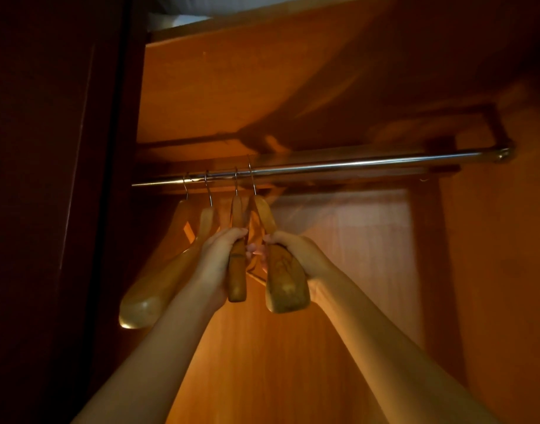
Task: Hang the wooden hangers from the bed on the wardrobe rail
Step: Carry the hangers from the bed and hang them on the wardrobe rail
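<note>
Four wooden hangers crowd the left end of the wardrobe rail (354, 164), their wire hooks over it. The first hanger (152, 289), nearest that end, and the second hanger (206, 220) just beside it hang untouched, their near shoulders pointing out of the wardrobe. The third hanger (237, 280) is in the left hand (215, 261), whose fingers curl round its near arm. The fourth hanger (285, 283) is in the right hand (296, 252), whose fingers wrap over the top of its broad shoulder end. Each is gripped low on the near arm, probably because that lets outstretched arms lift and steer a hook from below. The fourth hook rises higher over the rail than the others, so I judge it is being set down or adjusted; whether it is fully seated I cannot tell. The two held hangers sit close together, perhaps to keep the row tight. The rail runs on to its end fitting (504, 155) at the right. The shelf (232, 87) lies above, the back panel (354, 240) behind, and the dark door (48, 179) on the left
</note>
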The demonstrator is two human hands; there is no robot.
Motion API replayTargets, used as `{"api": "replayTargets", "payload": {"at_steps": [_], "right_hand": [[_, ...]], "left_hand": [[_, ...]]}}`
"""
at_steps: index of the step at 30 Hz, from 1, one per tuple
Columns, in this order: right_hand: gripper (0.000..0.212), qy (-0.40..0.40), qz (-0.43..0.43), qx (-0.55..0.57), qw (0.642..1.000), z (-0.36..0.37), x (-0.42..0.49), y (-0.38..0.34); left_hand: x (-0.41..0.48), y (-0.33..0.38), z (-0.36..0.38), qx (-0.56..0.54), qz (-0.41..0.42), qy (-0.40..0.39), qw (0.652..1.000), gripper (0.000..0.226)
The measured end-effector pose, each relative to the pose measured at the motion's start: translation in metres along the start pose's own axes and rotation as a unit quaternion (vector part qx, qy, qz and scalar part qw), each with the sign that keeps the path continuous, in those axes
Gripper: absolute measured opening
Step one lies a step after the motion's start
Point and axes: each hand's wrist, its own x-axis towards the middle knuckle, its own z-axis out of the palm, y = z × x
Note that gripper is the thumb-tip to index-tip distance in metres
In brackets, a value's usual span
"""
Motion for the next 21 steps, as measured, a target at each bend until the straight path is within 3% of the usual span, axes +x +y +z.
{"api": "replayTargets", "payload": {"at_steps": [8, 13, 17, 21], "right_hand": [[0.014, 0.02, -0.013, -0.025, 0.999, -0.005, 0.0, 0.022], [0.018, -0.01, -0.011, 0.0, 1.0, -0.008, -0.007, 0.026], [0.014, -0.027, 0.009, 0.011, 1.0, -0.012, -0.01, 0.022], [0.03, -0.004, -0.007, 0.021, 1.0, -0.024, -0.026, 0.032]], "left_hand": [[-0.012, -0.002, 0.003, 0.008, 0.014, 0.012, 1.0, 0.016], [-0.028, -0.013, -0.006, 0.046, 0.042, 0.023, 0.998, 0.026], [-0.047, -0.021, -0.012, 0.062, 0.09, 0.018, 0.994, 0.017], [-0.066, -0.039, -0.023, 0.091, 0.12, 0.015, 0.988, 0.037]]}}
